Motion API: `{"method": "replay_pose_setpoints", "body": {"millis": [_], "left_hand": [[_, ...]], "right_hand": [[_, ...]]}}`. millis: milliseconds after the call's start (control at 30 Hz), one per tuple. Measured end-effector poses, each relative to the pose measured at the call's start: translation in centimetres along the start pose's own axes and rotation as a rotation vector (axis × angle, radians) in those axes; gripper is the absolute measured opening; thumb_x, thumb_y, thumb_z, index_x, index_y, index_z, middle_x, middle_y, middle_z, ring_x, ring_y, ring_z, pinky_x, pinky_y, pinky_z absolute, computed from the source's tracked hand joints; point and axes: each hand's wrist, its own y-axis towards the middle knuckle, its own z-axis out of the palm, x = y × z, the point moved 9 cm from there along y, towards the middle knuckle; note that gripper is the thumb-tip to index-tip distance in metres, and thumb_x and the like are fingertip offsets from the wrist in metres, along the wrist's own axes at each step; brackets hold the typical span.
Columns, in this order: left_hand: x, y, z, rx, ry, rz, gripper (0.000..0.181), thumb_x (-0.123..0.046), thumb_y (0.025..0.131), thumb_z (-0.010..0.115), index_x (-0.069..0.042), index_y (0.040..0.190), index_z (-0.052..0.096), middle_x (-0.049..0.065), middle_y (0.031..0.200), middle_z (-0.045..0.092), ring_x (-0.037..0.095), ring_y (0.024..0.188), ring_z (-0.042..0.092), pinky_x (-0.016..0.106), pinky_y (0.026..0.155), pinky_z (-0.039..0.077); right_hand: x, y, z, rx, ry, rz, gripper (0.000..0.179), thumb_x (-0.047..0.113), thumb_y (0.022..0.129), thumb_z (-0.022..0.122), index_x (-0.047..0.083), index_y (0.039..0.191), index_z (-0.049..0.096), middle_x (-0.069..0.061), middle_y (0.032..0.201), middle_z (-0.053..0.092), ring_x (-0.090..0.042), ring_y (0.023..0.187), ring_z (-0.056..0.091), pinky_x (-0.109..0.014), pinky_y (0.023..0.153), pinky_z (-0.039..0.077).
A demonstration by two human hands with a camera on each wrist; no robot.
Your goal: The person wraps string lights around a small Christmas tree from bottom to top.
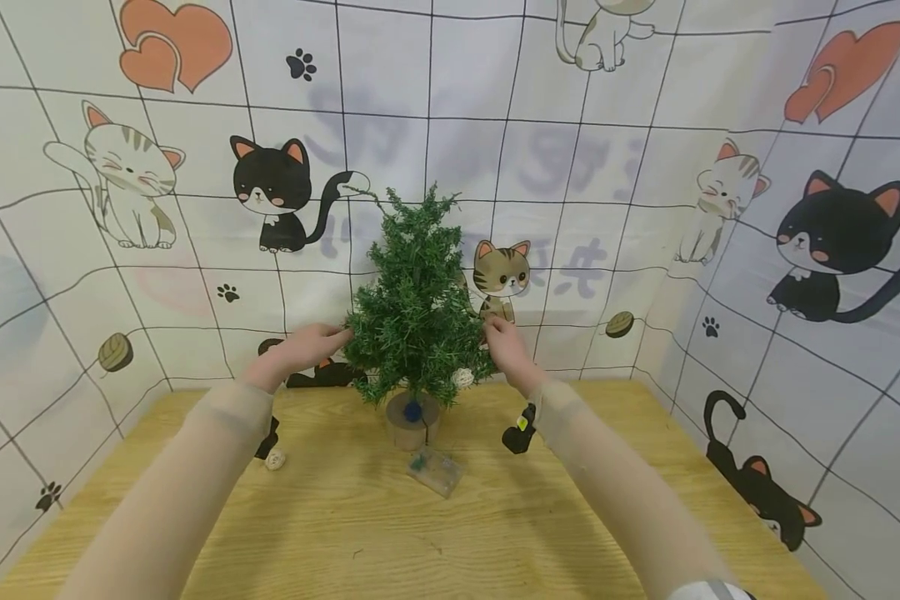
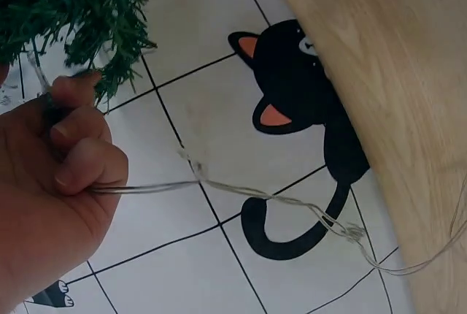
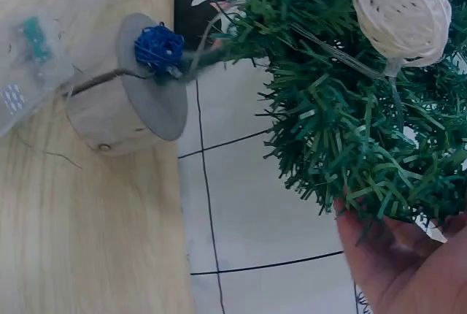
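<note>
A small artificial pine tree (image 1: 416, 292) stands in a round pale base (image 3: 102, 113) on the table. At its left side, my left hand (image 1: 300, 352) has its fingers curled round a thin clear string-light wire (image 2: 292, 201), which trails from the hand in the left wrist view. My right hand (image 1: 512, 354) is at the tree's right side, touching the lower foliage; greenery covers its fingertips in the right wrist view. A white wicker ball (image 3: 401, 14) hangs on the branches near it. Against the trunk's foot sits a blue wicker ball (image 3: 158, 46).
A clear battery box (image 1: 435, 471) lies in front of the base. Another white ball (image 1: 275, 459) rests on the wooden table (image 1: 360, 533) by the left forearm. Behind the tree and at the sides hangs a cat-print cloth (image 1: 435, 158).
</note>
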Motion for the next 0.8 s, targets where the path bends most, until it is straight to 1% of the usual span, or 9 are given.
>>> {"method": "replay_pose_setpoints", "body": {"millis": [200, 300, 367, 433, 467, 600, 667, 733, 800], "left_hand": [[-0.7, -0.7, 0.5, -0.018, -0.090, 0.005, 0.062, -0.040, 0.105, 0.034, 0.009, 0.144, 0.037, 0.031, 0.143, 0.039, 0.047, 0.128, 0.041, 0.057, 0.100, 0.038], [-1.6, -0.7, 0.8, -0.046, -0.070, 0.070, 0.043, -0.028, 0.105, 0.038, 0.007, 0.108, 0.060, 0.027, 0.102, 0.059, 0.038, 0.088, 0.058, 0.047, 0.080, 0.047], [-2.3, -0.7, 1.0, -0.074, -0.045, 0.127, 0.034, -0.022, 0.104, 0.040, -0.003, 0.078, 0.053, 0.014, 0.073, 0.050, 0.026, 0.060, 0.045, 0.039, 0.063, 0.042], [-2.9, -0.7, 1.3, -0.094, -0.021, 0.177, 0.036, -0.017, 0.103, 0.040, -0.012, 0.068, 0.035, 0.003, 0.060, 0.031, 0.019, 0.051, 0.025, 0.034, 0.055, 0.030], [-3.1, -0.8, 1.4, -0.104, -0.012, 0.191, 0.037, -0.016, 0.103, 0.039, -0.014, 0.067, 0.034, 0.000, 0.059, 0.031, 0.016, 0.050, 0.025, 0.033, 0.055, 0.030], [-3.4, -1.1, 2.0, -0.117, 0.003, 0.203, 0.036, -0.016, 0.105, 0.034, -0.014, 0.069, 0.035, -0.002, 0.059, 0.032, 0.013, 0.050, 0.026, 0.032, 0.055, 0.030], [-3.4, -1.4, 2.2, -0.109, 0.003, 0.177, 0.035, -0.018, 0.105, 0.031, -0.007, 0.076, 0.046, 0.000, 0.058, 0.033, 0.014, 0.050, 0.027, 0.034, 0.058, 0.033], [-3.3, -1.8, 2.4, -0.095, 0.005, 0.146, 0.038, -0.020, 0.106, 0.029, 0.006, 0.100, 0.057, 0.001, 0.059, 0.036, 0.014, 0.049, 0.028, 0.037, 0.064, 0.038], [-3.5, -2.4, 2.5, -0.083, -0.001, 0.129, 0.047, -0.021, 0.106, 0.028, 0.015, 0.128, 0.048, 0.002, 0.059, 0.038, 0.014, 0.048, 0.028, 0.041, 0.072, 0.041]], "right_hand": [[-0.9, -0.2, -0.4, -0.070, 0.081, 0.016, 0.034, 0.024, 0.106, 0.033, 0.002, 0.114, 0.058, -0.006, 0.082, 0.050, -0.013, 0.050, 0.027, -0.031, 0.049, 0.032], [-1.1, -0.4, -0.3, -0.073, 0.109, 0.021, 0.035, 0.024, 0.106, 0.033, 0.001, 0.111, 0.059, -0.010, 0.097, 0.054, -0.013, 0.052, 0.029, -0.031, 0.048, 0.032], [-1.1, -0.4, -0.4, -0.075, 0.118, 0.014, 0.034, 0.023, 0.106, 0.033, 0.001, 0.110, 0.059, -0.012, 0.097, 0.055, -0.013, 0.052, 0.028, -0.030, 0.047, 0.031], [-1.0, -0.6, -0.4, -0.078, 0.125, 0.004, 0.034, 0.021, 0.106, 0.033, 0.000, 0.107, 0.059, -0.012, 0.095, 0.055, -0.013, 0.050, 0.028, -0.030, 0.047, 0.032], [-1.0, -0.6, -0.3, -0.081, 0.128, 0.000, 0.034, 0.021, 0.106, 0.033, 0.000, 0.106, 0.059, -0.012, 0.093, 0.055, -0.012, 0.050, 0.028, -0.030, 0.046, 0.031], [-0.9, -1.0, -0.2, -0.083, 0.127, 0.003, 0.034, 0.021, 0.106, 0.032, 0.001, 0.104, 0.060, -0.011, 0.090, 0.055, -0.012, 0.047, 0.027, -0.030, 0.044, 0.031], [-0.8, -1.3, -0.1, -0.070, 0.124, 0.013, 0.035, 0.021, 0.106, 0.032, 0.001, 0.105, 0.060, -0.011, 0.093, 0.055, -0.013, 0.050, 0.032, -0.030, 0.046, 0.032], [-0.6, -1.5, 0.1, -0.050, 0.124, 0.018, 0.035, 0.021, 0.106, 0.032, 0.000, 0.107, 0.060, -0.013, 0.097, 0.056, -0.014, 0.059, 0.040, -0.030, 0.049, 0.034], [-0.3, -1.8, 0.3, -0.027, 0.125, 0.023, 0.036, 0.021, 0.106, 0.032, -0.001, 0.108, 0.060, -0.014, 0.101, 0.056, -0.017, 0.071, 0.047, -0.031, 0.052, 0.035]]}}
